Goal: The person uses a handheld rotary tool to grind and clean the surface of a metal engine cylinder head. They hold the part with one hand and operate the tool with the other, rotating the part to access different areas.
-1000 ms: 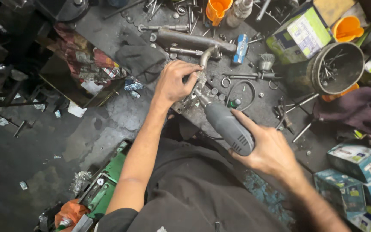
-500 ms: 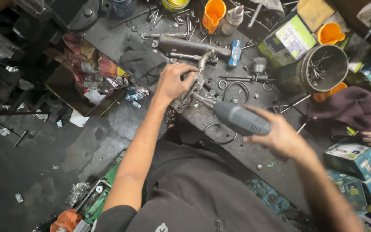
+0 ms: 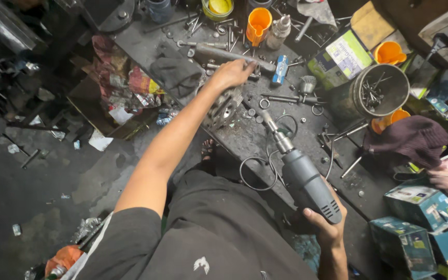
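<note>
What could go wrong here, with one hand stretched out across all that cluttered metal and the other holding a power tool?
The right hand grips the grey electric rotary tool alone, so its tip could swing toward the outstretched left hand, which rests on the grey metal pipe. The tool's thin black cable loops loosely over the bench and might snag. The loose washers and bolts nearby could scatter if bumped.

Your bench is dark, greasy metal, strewn with bolts, washers and rings; a long grey bar lies across its far end beside a dark rag; an orange cup and a small bottle stand behind it; a blue tube lies just right; a metal can of bolts stands at the right edge; wire loops rest near you.
</note>
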Available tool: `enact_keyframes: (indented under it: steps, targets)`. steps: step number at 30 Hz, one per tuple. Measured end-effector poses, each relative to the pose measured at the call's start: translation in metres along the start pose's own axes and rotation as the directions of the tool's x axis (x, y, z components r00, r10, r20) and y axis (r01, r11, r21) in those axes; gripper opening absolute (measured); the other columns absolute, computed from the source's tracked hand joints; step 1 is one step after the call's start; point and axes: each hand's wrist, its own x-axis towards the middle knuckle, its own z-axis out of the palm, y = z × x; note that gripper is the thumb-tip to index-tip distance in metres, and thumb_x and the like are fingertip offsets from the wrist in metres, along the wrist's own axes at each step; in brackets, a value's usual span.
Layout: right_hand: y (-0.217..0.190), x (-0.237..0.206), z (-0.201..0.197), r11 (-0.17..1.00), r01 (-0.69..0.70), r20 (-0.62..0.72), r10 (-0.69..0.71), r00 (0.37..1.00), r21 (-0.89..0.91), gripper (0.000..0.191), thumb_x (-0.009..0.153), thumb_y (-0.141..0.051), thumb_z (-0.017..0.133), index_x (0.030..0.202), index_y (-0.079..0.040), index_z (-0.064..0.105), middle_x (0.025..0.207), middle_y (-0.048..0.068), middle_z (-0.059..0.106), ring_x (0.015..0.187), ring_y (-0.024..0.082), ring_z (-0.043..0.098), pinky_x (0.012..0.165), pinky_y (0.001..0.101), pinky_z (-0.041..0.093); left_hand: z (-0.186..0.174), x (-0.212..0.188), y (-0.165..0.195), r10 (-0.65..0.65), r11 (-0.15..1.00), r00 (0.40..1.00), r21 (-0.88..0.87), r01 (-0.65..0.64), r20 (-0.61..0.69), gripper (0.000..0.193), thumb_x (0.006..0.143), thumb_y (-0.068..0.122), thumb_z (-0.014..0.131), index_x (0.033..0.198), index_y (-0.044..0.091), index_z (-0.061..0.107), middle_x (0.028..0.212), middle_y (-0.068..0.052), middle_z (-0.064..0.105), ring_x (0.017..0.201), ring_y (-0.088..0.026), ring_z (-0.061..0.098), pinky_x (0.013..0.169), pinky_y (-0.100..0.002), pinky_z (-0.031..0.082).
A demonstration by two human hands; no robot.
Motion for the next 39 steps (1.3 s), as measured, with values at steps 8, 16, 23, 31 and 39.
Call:
enact_keyframes:
  steps: [8,16,23,31,39]
  targets:
    - [-0.001,0.024,0.005,0.988,-0.121,0.091,0.130,0.987,-0.093,0.087,0.064,-0.021,0.081,0.143,0.005,0.057,0.122,0.016,0.071,0.106,0.021,0.065,0.095,0.0318,0.048,-0.025,-0.088,-0.006,-0.011,0.498,0.920,-0.800,-0.335,-0.392,0.039,0.105,0.022,0.041,0.140,0.008,0.051,0.101,-0.014,0.061,0.083,-0.026,0.066,0.068,-0.043,0.057]
    - [-0.056,0.078,0.033,0.957,0.061,0.315,0.033,0.948,-0.284,0.084,0.069,-0.014,0.084,0.146,-0.003,0.055,0.114,0.013,0.069,0.089,0.017,0.062,0.074,0.0312,0.050,-0.016,-0.119,-0.028,0.330,0.568,0.764,-0.530,-0.630,-0.554,0.045,0.095,0.020,0.069,0.134,0.007,0.052,0.114,-0.010,0.069,0.100,-0.018,0.069,0.090,-0.033,0.056]
    - [-0.114,0.126,0.055,0.854,-0.263,0.273,0.411,0.870,-0.449,0.085,0.063,-0.017,0.084,0.144,-0.013,0.058,0.099,0.006,0.075,0.073,0.010,0.065,0.067,0.0282,0.057,-0.042,-0.113,-0.012,0.247,0.597,0.904,-0.680,-0.426,-0.349,0.031,0.090,0.019,0.069,0.117,0.006,0.062,0.093,-0.004,0.076,0.089,-0.010,0.071,0.081,-0.025,0.054]
    - [-0.174,0.178,0.097,0.495,0.065,0.329,0.468,0.820,-0.866,0.101,0.057,-0.042,0.088,0.150,-0.026,0.053,0.093,0.019,0.080,0.078,0.028,0.078,0.074,0.0416,0.058,-0.047,-0.110,-0.007,0.235,0.668,0.887,-0.597,-0.444,-0.397,0.014,0.087,0.012,0.070,0.096,0.003,0.074,0.095,-0.011,0.078,0.088,-0.021,0.077,0.078,-0.032,0.058]
    - [-0.178,0.181,0.111,-0.022,0.381,0.227,0.770,0.596,-0.924,0.118,0.062,-0.045,0.079,0.161,-0.043,0.016,0.121,0.020,0.063,0.085,0.038,0.074,0.079,0.0461,0.062,-0.044,-0.108,-0.012,0.251,0.647,0.872,-0.598,-0.474,-0.420,0.013,0.088,0.012,0.071,0.095,0.002,0.073,0.095,-0.012,0.077,0.090,-0.024,0.076,0.082,-0.034,0.059]
